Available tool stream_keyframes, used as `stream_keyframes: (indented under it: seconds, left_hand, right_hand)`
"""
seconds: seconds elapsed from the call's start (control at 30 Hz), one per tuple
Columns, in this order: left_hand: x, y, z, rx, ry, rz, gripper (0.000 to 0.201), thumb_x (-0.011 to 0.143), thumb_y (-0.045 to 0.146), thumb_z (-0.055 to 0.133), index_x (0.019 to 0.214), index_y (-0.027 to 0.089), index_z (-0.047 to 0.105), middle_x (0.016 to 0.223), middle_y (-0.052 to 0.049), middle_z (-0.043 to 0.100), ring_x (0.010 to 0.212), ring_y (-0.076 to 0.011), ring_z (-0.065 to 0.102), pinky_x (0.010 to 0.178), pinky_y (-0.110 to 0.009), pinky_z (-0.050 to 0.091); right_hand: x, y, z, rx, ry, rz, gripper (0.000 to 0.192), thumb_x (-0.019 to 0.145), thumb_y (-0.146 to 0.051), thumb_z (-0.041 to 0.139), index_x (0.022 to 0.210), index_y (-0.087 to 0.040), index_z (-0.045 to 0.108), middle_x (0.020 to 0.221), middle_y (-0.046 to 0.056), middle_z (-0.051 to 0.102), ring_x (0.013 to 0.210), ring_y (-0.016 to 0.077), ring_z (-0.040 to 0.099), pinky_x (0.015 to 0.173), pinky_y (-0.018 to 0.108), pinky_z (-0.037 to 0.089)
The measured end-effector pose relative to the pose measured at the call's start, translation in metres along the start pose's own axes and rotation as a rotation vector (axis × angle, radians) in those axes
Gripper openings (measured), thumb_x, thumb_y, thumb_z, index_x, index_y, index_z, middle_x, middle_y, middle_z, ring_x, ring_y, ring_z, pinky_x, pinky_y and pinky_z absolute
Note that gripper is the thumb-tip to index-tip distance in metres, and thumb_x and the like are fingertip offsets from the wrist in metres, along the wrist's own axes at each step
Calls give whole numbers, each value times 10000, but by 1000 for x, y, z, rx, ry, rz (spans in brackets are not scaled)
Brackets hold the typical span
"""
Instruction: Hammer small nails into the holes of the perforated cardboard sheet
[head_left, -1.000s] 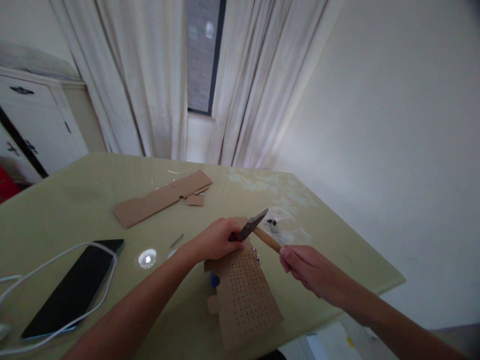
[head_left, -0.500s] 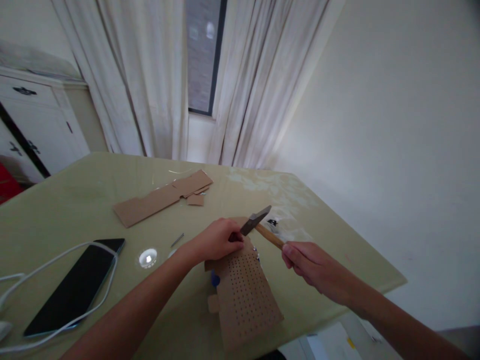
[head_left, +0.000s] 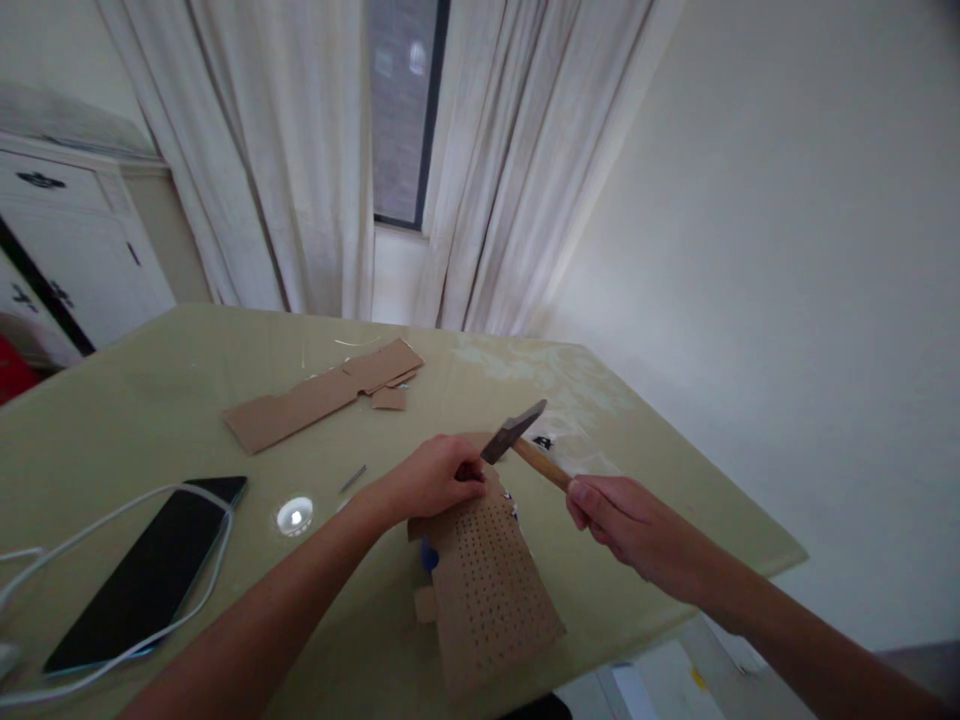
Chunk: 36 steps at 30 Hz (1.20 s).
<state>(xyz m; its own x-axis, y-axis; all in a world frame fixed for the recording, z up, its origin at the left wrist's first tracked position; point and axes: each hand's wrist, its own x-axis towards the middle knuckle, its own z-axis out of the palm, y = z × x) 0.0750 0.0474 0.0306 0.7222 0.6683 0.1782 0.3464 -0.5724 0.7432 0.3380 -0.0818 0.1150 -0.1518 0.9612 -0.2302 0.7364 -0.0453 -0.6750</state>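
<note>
My right hand [head_left: 619,518] is closed round the wooden handle of a hammer [head_left: 536,457]. The hammer's dark metal head hangs just above my left fingertips. My left hand [head_left: 442,478] rests at the far end of a brown cardboard piece [head_left: 495,590] with rows of small holes. Its fingers are pinched together, and whatever they hold is hidden. Something blue [head_left: 428,556] shows under the cardboard's left edge, beside a small cardboard tab [head_left: 425,604].
A black tablet [head_left: 150,580] with a white cable [head_left: 223,560] across it lies on the left of the table [head_left: 187,390]. Flat cardboard strips [head_left: 322,400] lie farther back. A thin metal rod [head_left: 352,478] and a shiny round disc [head_left: 295,516] sit left of my left hand.
The hammer head has lifted slightly off my left fingertips, its handle still in my right hand. My left hand keeps its place on the cardboard. The whole view has shifted a little.
</note>
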Motion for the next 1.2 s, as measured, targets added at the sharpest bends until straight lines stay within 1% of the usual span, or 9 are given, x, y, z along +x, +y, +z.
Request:
stream_keyframes:
  seconds: [0.2, 0.27, 0.37, 0.47, 0.57, 0.63, 0.8, 1.03, 1.2]
  left_hand:
    - [-1, 3, -2, -5, 1, 19, 74, 856, 214, 746, 797, 183, 713, 838, 6, 732, 755, -169, 618, 710, -269, 404]
    - [-1, 3, -2, -2, 2, 8, 78, 861, 230, 750, 807, 182, 721, 822, 2, 732, 744, -172, 621, 705, -272, 404]
    - [-1, 3, -2, 7, 4, -13, 125, 869, 267, 761, 788, 176, 730, 762, -4, 713, 707, -176, 613, 682, -280, 390]
    - [-1, 2, -2, -4, 1, -5, 116, 867, 263, 764, 799, 177, 726, 775, -1, 714, 712, -171, 612, 687, -277, 396]
    - [-1, 2, -2, -19, -5, 22, 60, 837, 198, 754, 812, 183, 702, 821, 10, 723, 738, -163, 612, 710, -270, 409]
    - [-1, 2, -2, -23, -4, 28, 63, 831, 186, 748, 805, 185, 691, 827, 12, 723, 746, -164, 616, 715, -270, 411]
    - [-1, 0, 0, -27, 4, 2, 97, 865, 260, 754, 833, 179, 711, 791, -4, 726, 728, -180, 637, 694, -279, 416]
    - [0, 0, -1, -22, 2, 25, 52, 830, 199, 753, 812, 195, 705, 838, 11, 729, 771, -179, 620, 705, -274, 401]
    - [-1, 2, -1, -37, -4, 1, 80, 866, 253, 759, 843, 187, 721, 798, 8, 714, 730, -173, 623, 701, -277, 415]
  right_hand:
    - [3, -5, 4, -124, 3, -69, 632, 1120, -670, 339, 772, -207, 591, 674, -19, 485, 633, 150, 467, 600, 281, 353]
    - [3, -6, 3, -111, 20, -75, 625, 1120, -673, 339, 782, -209, 588, 675, -22, 485, 626, 146, 463, 594, 280, 349]
    - [2, -4, 1, -44, 49, -56, 629, 1115, -696, 326, 795, -216, 574, 655, -40, 446, 581, 133, 417, 563, 273, 323]
    - [4, 0, 4, -25, 20, -21, 645, 1103, -724, 321, 796, -216, 574, 651, -43, 435, 561, 129, 396, 545, 269, 311]
    - [6, 2, 8, -60, -27, -16, 667, 1096, -734, 322, 779, -211, 588, 658, -30, 464, 583, 138, 429, 556, 271, 325]
    - [6, 1, 9, -92, -17, -38, 663, 1102, -722, 323, 779, -211, 594, 669, -22, 483, 612, 147, 459, 581, 274, 342]
    - [1, -7, 4, -121, 47, -83, 621, 1124, -673, 316, 791, -220, 579, 672, -26, 489, 625, 155, 471, 624, 289, 355]
    - [2, -10, 8, -258, 10, -71, 596, 1131, -603, 308, 778, -219, 595, 702, 2, 534, 686, 191, 526, 688, 323, 367]
    - [-1, -11, 4, -188, 57, -72, 591, 1137, -615, 298, 796, -221, 578, 696, -13, 529, 662, 173, 519, 677, 315, 368]
